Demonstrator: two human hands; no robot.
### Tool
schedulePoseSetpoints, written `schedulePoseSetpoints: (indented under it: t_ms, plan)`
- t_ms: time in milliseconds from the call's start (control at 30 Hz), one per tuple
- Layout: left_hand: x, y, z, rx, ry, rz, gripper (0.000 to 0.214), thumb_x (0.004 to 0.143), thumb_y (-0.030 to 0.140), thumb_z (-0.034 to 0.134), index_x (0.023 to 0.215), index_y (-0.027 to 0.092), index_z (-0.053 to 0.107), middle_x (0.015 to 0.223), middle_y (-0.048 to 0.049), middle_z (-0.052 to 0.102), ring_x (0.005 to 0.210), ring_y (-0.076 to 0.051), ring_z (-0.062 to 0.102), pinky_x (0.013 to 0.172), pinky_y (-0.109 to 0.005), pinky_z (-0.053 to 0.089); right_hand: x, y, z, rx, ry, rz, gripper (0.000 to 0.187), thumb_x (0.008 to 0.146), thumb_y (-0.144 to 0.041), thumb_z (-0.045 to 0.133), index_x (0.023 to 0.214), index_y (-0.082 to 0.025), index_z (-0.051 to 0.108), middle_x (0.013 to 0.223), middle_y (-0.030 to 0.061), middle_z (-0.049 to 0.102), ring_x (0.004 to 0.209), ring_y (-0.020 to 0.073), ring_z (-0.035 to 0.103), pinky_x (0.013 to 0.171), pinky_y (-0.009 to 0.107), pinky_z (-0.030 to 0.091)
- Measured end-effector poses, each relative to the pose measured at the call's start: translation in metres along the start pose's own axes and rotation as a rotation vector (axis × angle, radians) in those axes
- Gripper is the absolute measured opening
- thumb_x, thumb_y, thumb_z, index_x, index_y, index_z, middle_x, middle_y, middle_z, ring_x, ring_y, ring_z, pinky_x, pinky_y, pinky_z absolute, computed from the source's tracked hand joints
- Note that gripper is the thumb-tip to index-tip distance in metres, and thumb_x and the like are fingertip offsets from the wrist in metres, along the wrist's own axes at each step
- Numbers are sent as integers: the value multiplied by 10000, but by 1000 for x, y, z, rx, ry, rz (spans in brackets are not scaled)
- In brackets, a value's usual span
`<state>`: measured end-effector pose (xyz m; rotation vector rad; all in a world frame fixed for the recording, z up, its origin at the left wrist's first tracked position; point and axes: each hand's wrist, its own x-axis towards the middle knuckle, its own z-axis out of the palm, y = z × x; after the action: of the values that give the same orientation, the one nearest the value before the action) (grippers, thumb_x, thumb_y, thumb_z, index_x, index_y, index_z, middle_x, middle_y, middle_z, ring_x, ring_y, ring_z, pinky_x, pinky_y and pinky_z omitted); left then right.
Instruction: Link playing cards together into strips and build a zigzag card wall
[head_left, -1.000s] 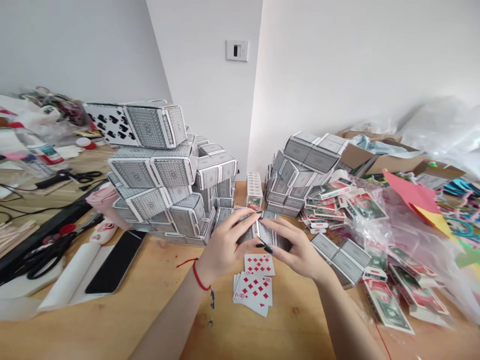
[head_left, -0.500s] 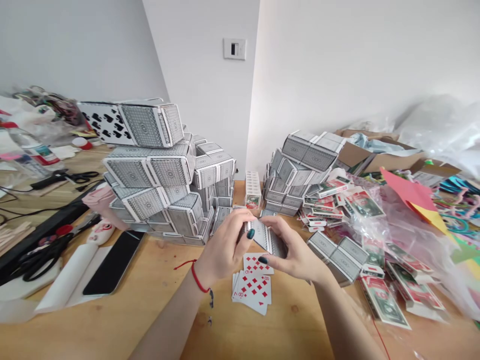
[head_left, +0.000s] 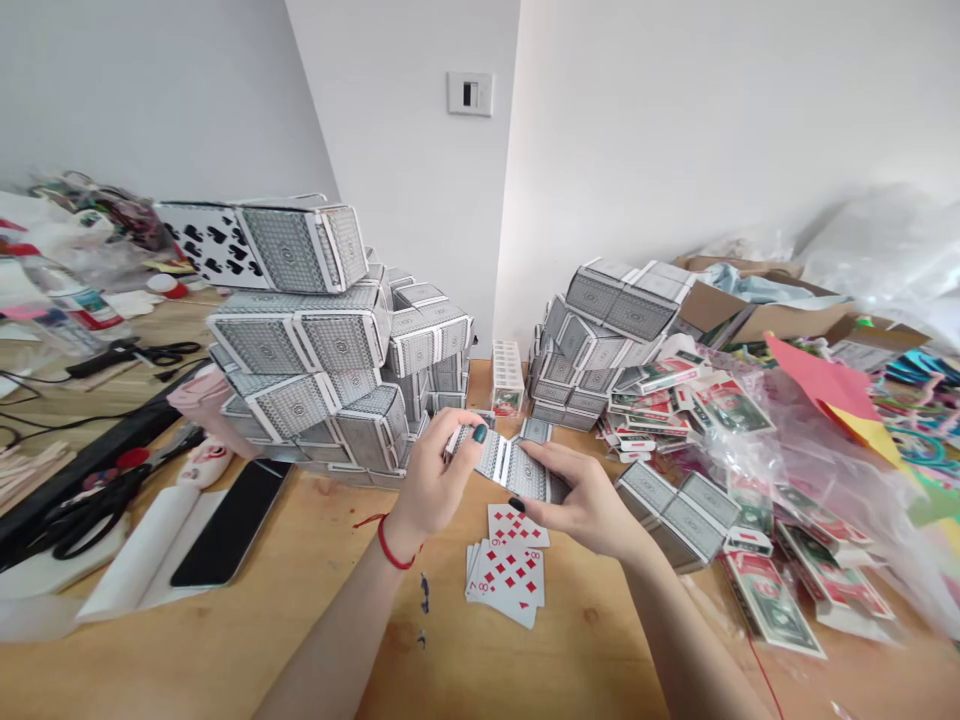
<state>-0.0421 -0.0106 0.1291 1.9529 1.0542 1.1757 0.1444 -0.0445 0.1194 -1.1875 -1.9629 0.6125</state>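
Observation:
My left hand point(head_left: 436, 480), with a red string bracelet at the wrist, pinches the left end of a grey-backed block of folded playing cards point(head_left: 523, 470). The block's right part sits in the grip of my right hand point(head_left: 589, 500), thumb in front and fingers behind. Both hands keep it just above the wooden table point(head_left: 570, 660). Under it lie a few loose face-up diamond cards point(head_left: 511, 575), overlapping. Another folded card block point(head_left: 681, 515) rests beside my right forearm. What the fingers do behind the block is hidden.
Tall stacks of folded card blocks stand at left point(head_left: 337, 345) and right point(head_left: 622, 305). Between them is a small box point(head_left: 508, 378). A phone point(head_left: 229, 525) and black scissors point(head_left: 97, 510) lie at left. Card boxes point(head_left: 776, 600), plastic and coloured paper crowd the right.
My left hand has shifted slightly left and tilted, so more of the card block shows between my hands. My right hand stays near its place. The loose cards have not moved.

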Motion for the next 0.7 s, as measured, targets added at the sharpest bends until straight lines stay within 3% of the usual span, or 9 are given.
schedulePoseSetpoints:
  t_ms: [267, 467, 700]
  plan:
    - [-3, -1, 9, -19, 149, 35, 223, 869, 228, 284, 819, 184, 497, 880, -36, 536, 855, -158, 501, 786, -288, 382, 0, -3, 2, 37, -13, 15, 348, 680, -277, 632, 1011, -174, 603, 801, 37, 599, 682, 165, 541, 598, 251, 435]
    - [-5, 0, 11, 35, 152, -33, 275, 888, 278, 258, 828, 182, 509, 864, -32, 551, 762, -146, 508, 692, -269, 389, 1, -3, 3, 24, 29, 25, 328, 657, -275, 643, 967, -174, 616, 794, 36, 592, 691, 170, 540, 634, 264, 431]
    - [-4, -2, 11, 15, 145, -32, 260, 881, 272, 279, 811, 182, 512, 837, -27, 552, 782, -152, 514, 700, -268, 388, 1, -4, 5, 13, 15, 41, 359, 651, -253, 644, 999, -172, 610, 756, 22, 572, 661, 153, 514, 602, 246, 403]
